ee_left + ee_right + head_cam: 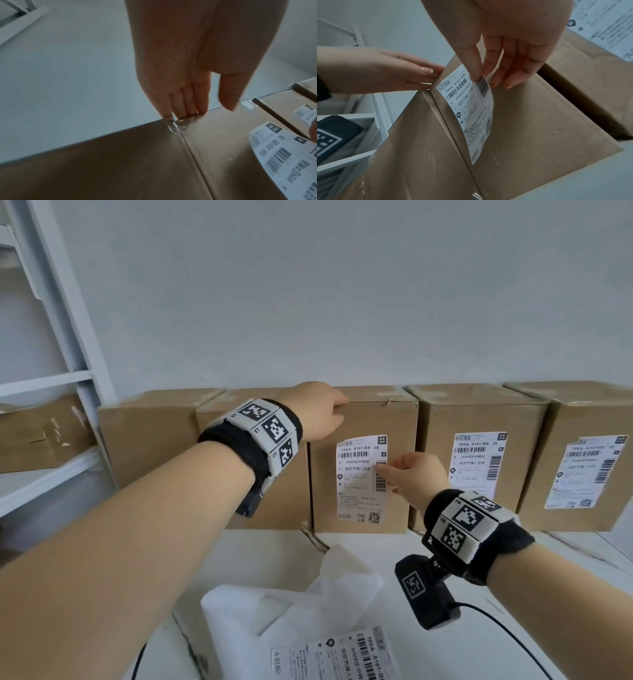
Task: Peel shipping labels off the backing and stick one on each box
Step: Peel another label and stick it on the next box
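A row of brown cardboard boxes stands against the wall. On the front of the middle box (400,419) (214,148) (530,121) is a white shipping label (356,484) (283,162) (471,108) with barcodes. My left hand (339,409) (185,94) (393,75) rests on this box's top left edge, fingers laid over the top. My right hand (394,470) (488,70) is at the label's upper right edge: the thumb lies on the small barcode and the index finger sits beside it, pinching that edge.
Two boxes (479,412) (589,419) to the right carry labels. Two boxes (147,433) (291,494) to the left show bare fronts. White backing sheets (308,604) and a printed label sheet (335,655) lie on the table in front. A white shelf frame (65,337) stands at the left.
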`<act>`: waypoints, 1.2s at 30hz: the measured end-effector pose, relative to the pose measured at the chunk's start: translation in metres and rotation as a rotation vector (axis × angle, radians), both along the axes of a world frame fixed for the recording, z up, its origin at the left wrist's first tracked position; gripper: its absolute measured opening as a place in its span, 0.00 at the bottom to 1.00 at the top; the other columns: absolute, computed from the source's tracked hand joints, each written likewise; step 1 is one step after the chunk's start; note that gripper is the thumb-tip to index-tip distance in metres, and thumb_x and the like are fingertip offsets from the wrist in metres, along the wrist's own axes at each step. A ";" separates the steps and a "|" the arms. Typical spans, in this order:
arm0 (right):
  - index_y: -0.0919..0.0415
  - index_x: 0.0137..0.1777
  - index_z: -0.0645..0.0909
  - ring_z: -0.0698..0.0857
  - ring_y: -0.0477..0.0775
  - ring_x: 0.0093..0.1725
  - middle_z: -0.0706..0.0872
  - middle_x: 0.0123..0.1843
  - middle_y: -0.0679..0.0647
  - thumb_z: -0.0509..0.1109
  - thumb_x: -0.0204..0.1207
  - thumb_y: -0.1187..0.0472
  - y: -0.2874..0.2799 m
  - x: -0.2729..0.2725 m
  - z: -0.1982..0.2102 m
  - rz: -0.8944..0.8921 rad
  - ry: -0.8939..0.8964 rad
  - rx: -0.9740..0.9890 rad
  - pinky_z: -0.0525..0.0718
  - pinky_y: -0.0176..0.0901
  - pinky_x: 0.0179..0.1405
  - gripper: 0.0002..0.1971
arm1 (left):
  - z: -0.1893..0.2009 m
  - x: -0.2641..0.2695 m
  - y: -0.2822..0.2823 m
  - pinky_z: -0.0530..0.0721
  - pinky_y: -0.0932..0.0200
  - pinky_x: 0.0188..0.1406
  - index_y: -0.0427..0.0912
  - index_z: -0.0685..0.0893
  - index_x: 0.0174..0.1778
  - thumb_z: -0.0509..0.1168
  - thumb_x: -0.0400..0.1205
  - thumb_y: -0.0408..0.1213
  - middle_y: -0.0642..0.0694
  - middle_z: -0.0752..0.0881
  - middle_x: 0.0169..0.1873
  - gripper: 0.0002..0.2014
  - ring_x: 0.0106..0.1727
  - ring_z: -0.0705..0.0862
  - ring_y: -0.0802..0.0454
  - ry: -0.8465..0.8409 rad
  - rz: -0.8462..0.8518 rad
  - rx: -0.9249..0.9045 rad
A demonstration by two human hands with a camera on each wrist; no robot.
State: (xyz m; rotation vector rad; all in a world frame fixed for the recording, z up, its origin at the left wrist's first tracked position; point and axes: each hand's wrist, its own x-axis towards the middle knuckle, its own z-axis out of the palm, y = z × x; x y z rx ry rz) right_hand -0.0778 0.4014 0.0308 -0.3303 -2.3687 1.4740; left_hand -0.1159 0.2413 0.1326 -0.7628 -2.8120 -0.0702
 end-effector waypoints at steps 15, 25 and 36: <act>0.53 0.29 0.77 0.88 0.57 0.45 0.89 0.40 0.54 0.72 0.73 0.56 -0.004 -0.007 -0.002 -0.055 0.045 0.050 0.87 0.57 0.51 0.12 | -0.016 0.000 -0.003 0.77 0.51 0.66 0.49 0.69 0.76 0.75 0.72 0.46 0.49 0.75 0.72 0.36 0.71 0.76 0.47 0.146 -0.006 0.043; 0.53 0.30 0.78 0.86 0.54 0.41 0.89 0.41 0.54 0.72 0.73 0.55 -0.002 -0.010 -0.006 -0.057 0.050 0.106 0.87 0.52 0.48 0.11 | -0.029 -0.004 0.003 0.76 0.52 0.61 0.51 0.73 0.72 0.74 0.74 0.43 0.49 0.77 0.69 0.30 0.67 0.78 0.46 0.238 0.025 0.138; 0.56 0.34 0.81 0.85 0.53 0.42 0.89 0.41 0.53 0.72 0.73 0.55 -0.002 -0.013 -0.009 -0.063 0.055 0.100 0.87 0.50 0.48 0.09 | -0.036 -0.007 0.005 0.77 0.53 0.58 0.51 0.73 0.70 0.74 0.74 0.42 0.51 0.77 0.68 0.29 0.67 0.77 0.48 0.261 0.050 0.190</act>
